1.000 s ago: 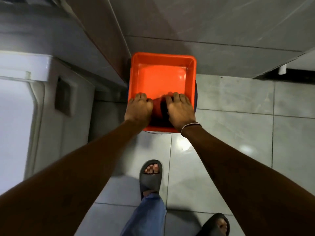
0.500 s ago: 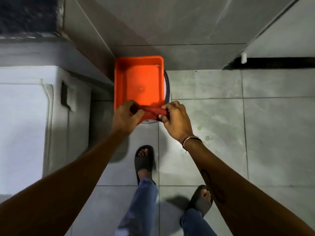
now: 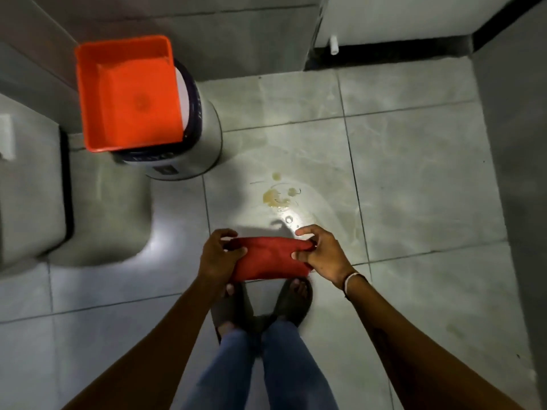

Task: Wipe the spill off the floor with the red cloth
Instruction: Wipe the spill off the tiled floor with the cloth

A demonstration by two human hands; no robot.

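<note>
The red cloth (image 3: 268, 260) is stretched between both hands in the head view, held in the air above my feet. My left hand (image 3: 217, 257) grips its left end and my right hand (image 3: 321, 253) pinches its right end. A yellowish spill (image 3: 278, 196) with small droplets lies on the grey tiled floor (image 3: 414, 179), just beyond the cloth and slightly right of it. The cloth is not touching the floor.
An empty orange tub (image 3: 127, 93) sits on a white bucket (image 3: 189, 143) at the upper left. A white appliance (image 3: 29, 187) stands at the left edge. Grey walls close in at the top and right. My feet in dark slippers (image 3: 291, 303) are below the cloth.
Both hands lifted the red cloth out of the orange tub and carried it back and to the right. The view swung away from the tub, so the spill now shows.
</note>
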